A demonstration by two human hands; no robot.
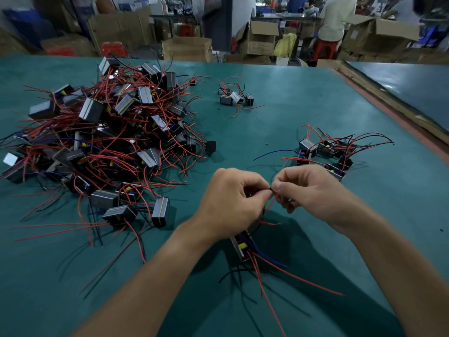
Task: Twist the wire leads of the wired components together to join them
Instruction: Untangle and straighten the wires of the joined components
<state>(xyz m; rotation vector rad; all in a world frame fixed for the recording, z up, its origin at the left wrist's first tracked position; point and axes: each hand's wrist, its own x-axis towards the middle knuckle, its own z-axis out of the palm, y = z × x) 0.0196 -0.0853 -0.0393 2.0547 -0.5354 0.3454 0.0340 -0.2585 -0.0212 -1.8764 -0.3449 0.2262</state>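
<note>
My left hand (230, 201) and my right hand (308, 190) meet above the green table (267, 122), fingertips almost touching. Both pinch the thin wire leads (272, 200), one red and one black, where the ends come together between thumbs and forefingers. The leads run down under my left wrist to a small wired component (243, 246), a grey metal block with a yellow patch, lying on the table. More red, blue and black leads trail from it toward the near edge.
A large heap of wired components (104, 142) covers the table's left half. A small group of components (234, 97) lies at the far middle, another cluster of components (325, 154) right of my hands. Cardboard boxes (187, 48) and people stand beyond the table.
</note>
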